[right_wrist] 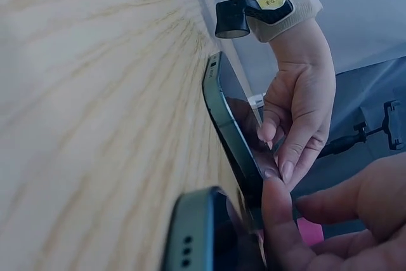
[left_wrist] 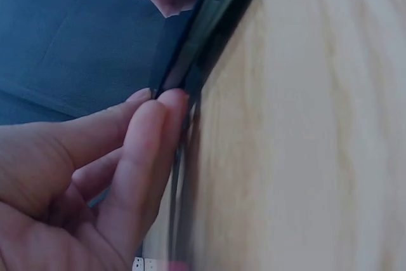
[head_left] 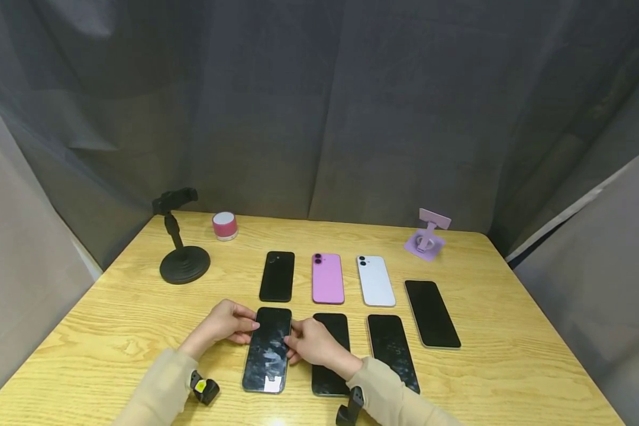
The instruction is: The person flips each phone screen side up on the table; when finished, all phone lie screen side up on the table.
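A smartphone (head_left: 268,355) with a dark, smudged, reflective screen lies face up at the front left of the row, between both hands. My left hand (head_left: 226,322) pinches its left long edge near the far end, thumb over the screen side. From the opposite side my right hand (head_left: 315,342) holds the right long edge with thumb and fingers. In the right wrist view the smartphone (right_wrist: 229,118) shows its metal side; whether it is fully off the table I cannot tell. My right wrist passes over a second dark-screened phone (head_left: 329,378), hiding part of it.
Farther back lie a black phone (head_left: 277,276), a pink phone (head_left: 328,279) and a white phone (head_left: 376,281). Two dark-screened phones (head_left: 394,352) (head_left: 432,313) lie to the right. A black phone stand (head_left: 185,264), a pink-and-white cylinder (head_left: 225,226) and a purple stand (head_left: 426,244) stand behind.
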Demonstrator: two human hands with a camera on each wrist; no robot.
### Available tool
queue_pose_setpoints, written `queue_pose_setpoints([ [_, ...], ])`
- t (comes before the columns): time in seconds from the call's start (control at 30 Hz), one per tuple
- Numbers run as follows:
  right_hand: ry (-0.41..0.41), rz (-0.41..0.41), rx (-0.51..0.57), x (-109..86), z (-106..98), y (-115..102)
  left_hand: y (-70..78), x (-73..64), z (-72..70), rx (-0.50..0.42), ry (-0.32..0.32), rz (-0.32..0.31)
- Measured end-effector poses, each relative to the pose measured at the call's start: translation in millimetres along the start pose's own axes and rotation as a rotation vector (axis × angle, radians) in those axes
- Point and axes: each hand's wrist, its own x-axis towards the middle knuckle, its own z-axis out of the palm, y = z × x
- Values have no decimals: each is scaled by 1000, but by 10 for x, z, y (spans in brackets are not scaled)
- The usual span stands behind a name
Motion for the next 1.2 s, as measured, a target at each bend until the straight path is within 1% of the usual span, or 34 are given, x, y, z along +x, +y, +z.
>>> queue_pose_setpoints([
  [0.13,-10,12,-25,7,11,-15,9,-10,6,7,35,-14],
  [0.37,-24,20,-23,27,31,-8,14,-8,30,26,107,-31],
  [0.5,-22,8,-25,31,35,1,16,-11,36,53,132,-22],
  [0.77,-1,-37,-84,10,37,7,25,-24,27,64,126,23],
  [1.2,-13,-26,-78,28,29,6,25,-13,48,68,145,7],
])
